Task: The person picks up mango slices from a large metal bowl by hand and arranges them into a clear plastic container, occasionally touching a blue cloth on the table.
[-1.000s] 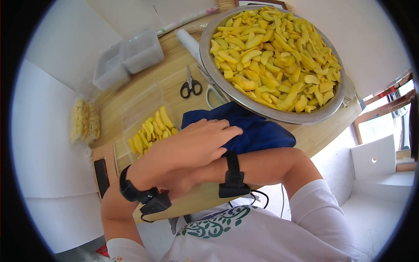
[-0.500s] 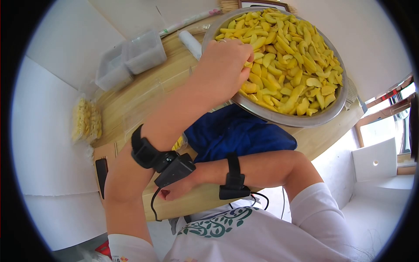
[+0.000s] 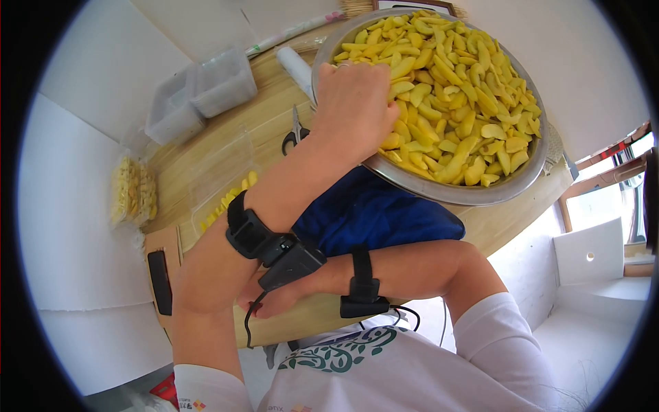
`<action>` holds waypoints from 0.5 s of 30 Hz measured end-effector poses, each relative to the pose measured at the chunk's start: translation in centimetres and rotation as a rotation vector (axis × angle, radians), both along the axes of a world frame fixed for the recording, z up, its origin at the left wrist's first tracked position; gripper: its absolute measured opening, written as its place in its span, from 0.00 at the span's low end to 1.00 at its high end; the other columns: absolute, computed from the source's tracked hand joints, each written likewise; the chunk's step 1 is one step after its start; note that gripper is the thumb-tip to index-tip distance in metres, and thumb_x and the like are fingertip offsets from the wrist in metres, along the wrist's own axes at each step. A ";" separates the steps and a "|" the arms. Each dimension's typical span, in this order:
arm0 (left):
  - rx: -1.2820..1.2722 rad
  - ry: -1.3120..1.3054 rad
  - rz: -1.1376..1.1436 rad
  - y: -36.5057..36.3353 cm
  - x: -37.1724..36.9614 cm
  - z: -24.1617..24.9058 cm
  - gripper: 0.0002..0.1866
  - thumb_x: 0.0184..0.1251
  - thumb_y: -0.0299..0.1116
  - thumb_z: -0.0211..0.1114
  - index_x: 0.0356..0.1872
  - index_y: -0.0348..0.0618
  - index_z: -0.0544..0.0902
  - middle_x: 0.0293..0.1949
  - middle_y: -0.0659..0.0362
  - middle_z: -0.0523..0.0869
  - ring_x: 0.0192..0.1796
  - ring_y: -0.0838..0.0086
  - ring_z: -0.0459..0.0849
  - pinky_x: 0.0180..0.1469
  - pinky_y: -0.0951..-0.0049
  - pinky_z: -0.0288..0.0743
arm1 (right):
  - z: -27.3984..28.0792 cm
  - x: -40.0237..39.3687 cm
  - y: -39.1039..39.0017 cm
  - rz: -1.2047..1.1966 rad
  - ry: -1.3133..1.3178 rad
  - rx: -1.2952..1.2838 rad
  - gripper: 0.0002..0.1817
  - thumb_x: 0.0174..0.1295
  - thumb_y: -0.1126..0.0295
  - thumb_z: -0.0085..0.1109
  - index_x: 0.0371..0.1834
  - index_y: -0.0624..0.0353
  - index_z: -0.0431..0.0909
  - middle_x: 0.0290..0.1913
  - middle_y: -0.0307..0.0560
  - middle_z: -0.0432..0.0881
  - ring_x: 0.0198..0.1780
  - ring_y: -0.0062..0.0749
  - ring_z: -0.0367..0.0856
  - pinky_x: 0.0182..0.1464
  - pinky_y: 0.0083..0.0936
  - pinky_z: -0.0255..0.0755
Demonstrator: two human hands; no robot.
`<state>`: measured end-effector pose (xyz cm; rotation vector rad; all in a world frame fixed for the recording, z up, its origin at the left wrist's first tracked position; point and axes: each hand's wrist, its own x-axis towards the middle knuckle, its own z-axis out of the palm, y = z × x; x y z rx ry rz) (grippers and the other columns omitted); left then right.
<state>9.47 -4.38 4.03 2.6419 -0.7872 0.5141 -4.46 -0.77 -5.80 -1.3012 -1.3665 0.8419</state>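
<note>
"Reaching over the left part of a wide, round, silver metal basin point(image 3: 439, 194), the left hand point(image 3: 357, 103) has its palm down and its fingers curled. Where do the yellow, crescent-shaped fruit slices point(image 3: 449, 89) lie?"

"Heaped in the basin, right beside the thumb and beneath the knuckles. The fingertips are hidden, so I cannot tell whether they pinch a slice."

"And the right hand point(image 3: 274, 299)?"

"Low over the near edge of the pale wooden table point(image 3: 309, 323), partly covered by the left wrist's gear. I cannot tell whether it is closed on anything."

"Which other containers are there?"

"A shallow, transparent plastic tray point(image 3: 221, 156) holds more yellow slices at its near end, partly behind the left forearm. Farther back stand two boxy, translucent plastic tubs point(image 3: 223, 82). At the far left, see-through plastic packaging point(image 3: 134, 192) holds pale yellow pieces; whether it is one pack or several, I cannot tell."

"Counts?"

"One basin, one tray, two tubs; one pair of black-handled scissors point(image 3: 294, 139), one crumpled dark blue cloth point(image 3: 384, 213), one white roll point(image 3: 295, 69), and two black strapped wrist devices point(image 3: 292, 264), one per arm. The basin's slices overlap too much to count."
</note>
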 end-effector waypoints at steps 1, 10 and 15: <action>-0.018 -0.006 0.008 -0.1 0.0 -0.1 0.10 0.56 0.34 0.70 0.34 0.39 0.84 0.31 0.55 0.87 0.42 0.57 0.85 0.50 0.56 0.69 | 0.4 0.1 -0.4 -0.010 0.053 0.021 0.07 0.55 0.67 0.57 0.34 0.54 0.82 0.32 0.45 0.83 0.37 0.36 0.82 0.41 0.36 0.74; -0.024 -0.028 0.036 -0.8 -0.3 -0.3 0.09 0.54 0.32 0.69 0.32 0.38 0.85 0.30 0.52 0.87 0.40 0.58 0.86 0.49 0.58 0.73 | -2.3 -0.6 2.0 0.010 -0.096 -0.018 0.12 0.57 0.64 0.63 0.40 0.59 0.78 0.34 0.49 0.82 0.37 0.39 0.81 0.41 0.34 0.74; -0.173 0.094 0.014 0.1 -0.6 0.2 0.09 0.53 0.31 0.70 0.33 0.36 0.86 0.30 0.51 0.88 0.35 0.59 0.88 0.42 0.63 0.80 | 0.1 -0.2 0.4 -0.070 -0.136 0.007 0.07 0.56 0.69 0.57 0.36 0.56 0.82 0.32 0.48 0.83 0.37 0.39 0.82 0.39 0.37 0.74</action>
